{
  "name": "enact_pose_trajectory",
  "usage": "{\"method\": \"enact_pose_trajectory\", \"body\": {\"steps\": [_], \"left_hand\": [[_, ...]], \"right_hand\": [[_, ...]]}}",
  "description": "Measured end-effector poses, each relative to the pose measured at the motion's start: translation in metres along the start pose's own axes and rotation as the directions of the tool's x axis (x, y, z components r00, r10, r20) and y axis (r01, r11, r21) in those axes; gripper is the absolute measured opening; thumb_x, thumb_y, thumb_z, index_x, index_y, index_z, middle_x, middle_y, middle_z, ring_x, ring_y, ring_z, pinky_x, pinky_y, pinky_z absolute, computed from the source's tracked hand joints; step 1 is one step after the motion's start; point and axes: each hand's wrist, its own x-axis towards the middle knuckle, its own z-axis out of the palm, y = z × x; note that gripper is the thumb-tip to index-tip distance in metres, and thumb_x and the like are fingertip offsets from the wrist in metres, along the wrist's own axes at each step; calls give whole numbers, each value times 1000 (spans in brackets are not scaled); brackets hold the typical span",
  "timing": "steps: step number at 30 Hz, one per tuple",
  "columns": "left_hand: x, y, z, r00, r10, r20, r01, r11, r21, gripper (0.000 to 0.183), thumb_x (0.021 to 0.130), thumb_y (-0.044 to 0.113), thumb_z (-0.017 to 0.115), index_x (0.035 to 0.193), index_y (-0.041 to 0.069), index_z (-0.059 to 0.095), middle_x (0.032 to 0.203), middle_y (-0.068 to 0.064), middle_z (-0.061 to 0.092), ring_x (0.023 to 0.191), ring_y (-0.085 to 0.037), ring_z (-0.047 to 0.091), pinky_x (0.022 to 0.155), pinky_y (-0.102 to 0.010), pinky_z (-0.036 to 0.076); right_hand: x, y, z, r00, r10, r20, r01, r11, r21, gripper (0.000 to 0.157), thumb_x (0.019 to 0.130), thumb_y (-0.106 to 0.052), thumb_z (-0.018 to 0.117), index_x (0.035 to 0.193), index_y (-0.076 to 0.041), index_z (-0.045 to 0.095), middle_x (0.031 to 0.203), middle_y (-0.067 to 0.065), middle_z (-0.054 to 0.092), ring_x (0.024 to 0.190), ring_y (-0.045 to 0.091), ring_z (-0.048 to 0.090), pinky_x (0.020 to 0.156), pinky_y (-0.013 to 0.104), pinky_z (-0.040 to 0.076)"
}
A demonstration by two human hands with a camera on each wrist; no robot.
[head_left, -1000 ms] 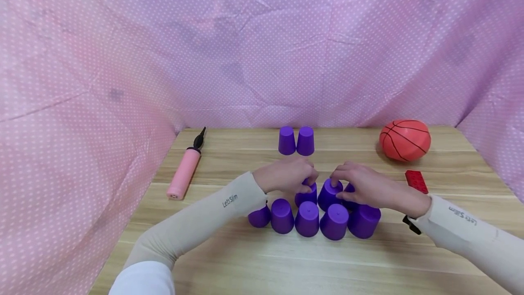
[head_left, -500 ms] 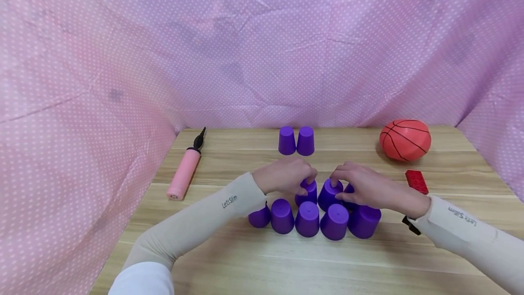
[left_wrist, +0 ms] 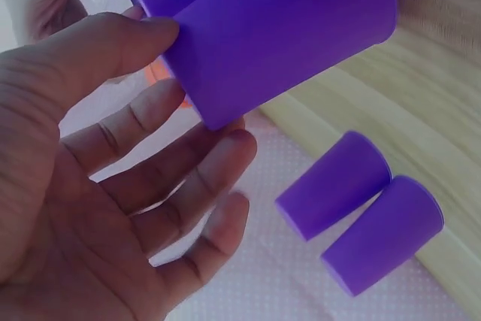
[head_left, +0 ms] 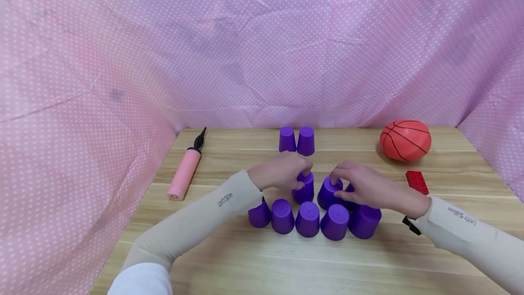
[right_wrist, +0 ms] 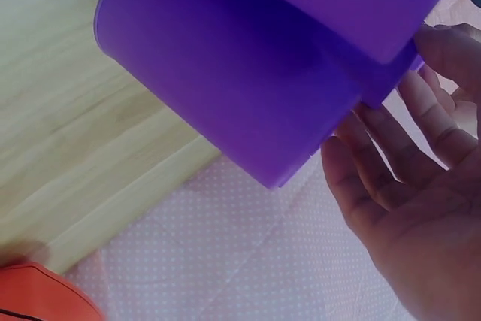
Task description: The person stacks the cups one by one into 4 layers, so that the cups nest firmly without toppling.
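My left hand (head_left: 282, 170) pinches the top of an upside-down purple cup (head_left: 304, 191) between thumb and fingers. In the left wrist view the thumb lies on that cup's (left_wrist: 278, 43) closed end. Just to the right, my right hand (head_left: 366, 188) has its fingers and thumb at the top of another upside-down purple cup (head_left: 329, 196). A further purple cup (head_left: 349, 189) is mostly hidden behind the right hand. Nearer the body stands a row of several purple cups (head_left: 308, 220), all bottom up; the left forearm partly covers the leftmost cup (head_left: 259, 215).
Two purple cups (head_left: 305, 141) stand side by side farther back. A pink hand pump (head_left: 185, 174) with a black nozzle lies at the left. On the right are an orange toy basketball (head_left: 405, 140) and a red block (head_left: 416, 182). A dotted pink curtain (head_left: 262, 49) hangs behind the table.
My left hand has shifted slightly left and away from the body, and its cup has moved with it. The right hand and the other cups look unmoved.
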Motion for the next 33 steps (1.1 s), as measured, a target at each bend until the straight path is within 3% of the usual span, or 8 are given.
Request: {"method": "enact_pose_trajectory", "body": {"steps": [9, 14, 21, 26, 33], "left_hand": [[-16, -22, -11, 990, -27, -137, 25, 1000, -18, 21, 79, 24, 74, 93, 13, 62, 89, 3, 58, 76, -11, 53, 67, -25, 44], [-28, -38, -15, 978, -84, -190, 77, 996, -45, 22, 79, 25, 74, 93, 13, 61, 89, 3, 58, 73, -11, 52, 65, -24, 44], [-42, -62, -17, 951, -161, -263, 138, 985, -102, 22, 78, 22, 74, 89, 13, 58, 85, 3, 59, 70, -12, 52, 62, -27, 43], [-51, -77, -16, 931, -208, -301, 165, 973, -161, 21, 77, 19, 74, 88, 10, 58, 84, 0, 58, 71, -15, 52, 60, -28, 44], [-55, -98, -9, 904, -295, -311, 227, 945, -237, 21, 80, 19, 73, 91, 10, 59, 89, -2, 60, 74, -16, 54, 62, -28, 45]], "right_hand": [[7, 2, -14, 990, -53, -129, 50, 998, -27, 25, 75, -14, 79, 92, -15, 61, 93, -7, 56, 83, 10, 55, 69, 31, 49], [13, 4, -25, 990, -8, -142, 0, 998, -56, 23, 77, -16, 78, 92, -15, 61, 90, -7, 56, 81, 9, 54, 69, 31, 49], [21, 10, -37, 981, 12, -196, -30, 995, -92, 24, 77, -18, 78, 93, -15, 60, 88, -7, 56, 77, 8, 53, 63, 29, 47], [27, 19, -41, 975, 43, -218, -61, 995, -77, 23, 77, -16, 78, 92, -14, 61, 87, -5, 56, 80, 12, 53, 68, 33, 46], [39, 39, -45, 966, 116, -233, -130, 990, -47, 19, 77, -13, 78, 87, -12, 61, 83, -2, 61, 80, 19, 57, 70, 38, 47]]}}
